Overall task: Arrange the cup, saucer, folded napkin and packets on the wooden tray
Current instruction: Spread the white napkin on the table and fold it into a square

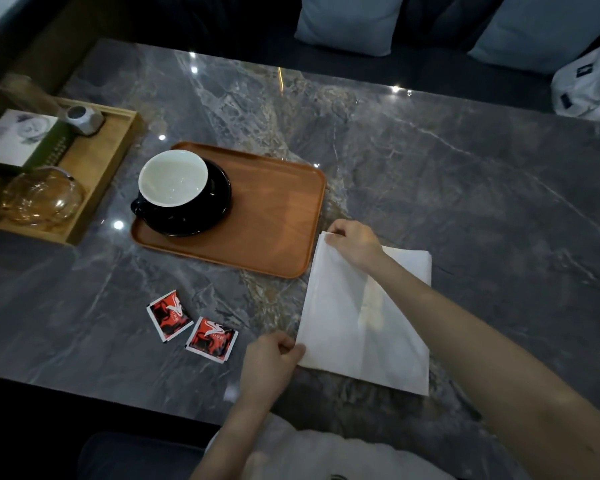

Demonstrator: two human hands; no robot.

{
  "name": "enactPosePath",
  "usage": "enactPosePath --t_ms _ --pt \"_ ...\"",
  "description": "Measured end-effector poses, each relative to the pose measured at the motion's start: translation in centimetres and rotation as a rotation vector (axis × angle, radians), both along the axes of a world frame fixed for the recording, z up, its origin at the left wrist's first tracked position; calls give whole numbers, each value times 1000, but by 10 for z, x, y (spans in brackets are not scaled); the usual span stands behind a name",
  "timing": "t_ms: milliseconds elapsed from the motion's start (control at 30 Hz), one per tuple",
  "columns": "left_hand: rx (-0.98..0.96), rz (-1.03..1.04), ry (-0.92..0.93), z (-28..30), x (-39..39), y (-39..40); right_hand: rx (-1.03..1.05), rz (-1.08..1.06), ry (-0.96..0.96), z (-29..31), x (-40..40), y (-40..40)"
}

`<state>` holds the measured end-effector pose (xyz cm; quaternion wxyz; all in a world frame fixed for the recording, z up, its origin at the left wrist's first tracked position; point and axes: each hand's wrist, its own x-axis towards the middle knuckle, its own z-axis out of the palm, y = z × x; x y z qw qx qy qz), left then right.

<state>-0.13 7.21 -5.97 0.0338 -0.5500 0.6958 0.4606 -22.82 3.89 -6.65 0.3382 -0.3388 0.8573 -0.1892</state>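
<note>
A black cup with a white inside [172, 178] stands on a black saucer [219, 209] at the left end of the orange-brown wooden tray [274, 216]. To the right of the tray a white napkin [354, 327] lies on the marble table. My left hand [269, 362] pinches its near left corner. My right hand [355, 244] pinches its far left corner, beside the tray's right edge. Two red and black packets [168, 315] [211, 338] lie on the table in front of the tray, left of my left hand.
A lighter wooden tray [97, 161] at the far left holds a tissue box [21, 136], a glass pot [42, 197] and a small grey object [82, 117]. Cushions [347, 22] and a white bag [589, 84] lie beyond the table's far edge.
</note>
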Motion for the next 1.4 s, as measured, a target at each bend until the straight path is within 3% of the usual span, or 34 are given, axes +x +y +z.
enactPosePath --t_ms 233,333,400,500,600,667,833,933,1000,1100,1267,1400 --pt "-8 -83 -113 -5 -2 -1 6 8 237 -1 15 0" --pt "-147 -251 -271 1 -10 -3 -48 39 480 -4 23 8" --pt "-286 -344 -238 3 -22 -5 -235 16 552 -4 28 20" --pt "-502 -508 28 3 -52 -3 -494 -127 323 -6 42 41" --pt "-643 -705 124 -11 -84 -3 -538 -377 -23 -8 50 56" --pt "-626 -809 52 -25 -98 -6 -518 -450 -141 -9 48 62" --pt "-606 -890 -127 -51 -105 -6 -476 -310 -166 -18 47 65" --pt "-640 -848 -119 -41 -104 -5 -411 -159 64 -30 44 72" --pt "-718 -803 -103 -36 -105 -3 -248 -49 338 -40 29 90" --pt "-696 -780 -96 -34 -104 -1 43 -52 548 -49 -3 131" --pt "-718 -776 -95 -38 -104 -2 279 -136 572 -45 -20 157" --pt "-678 -794 -85 -47 -104 -2 87 -89 489 -33 30 134"
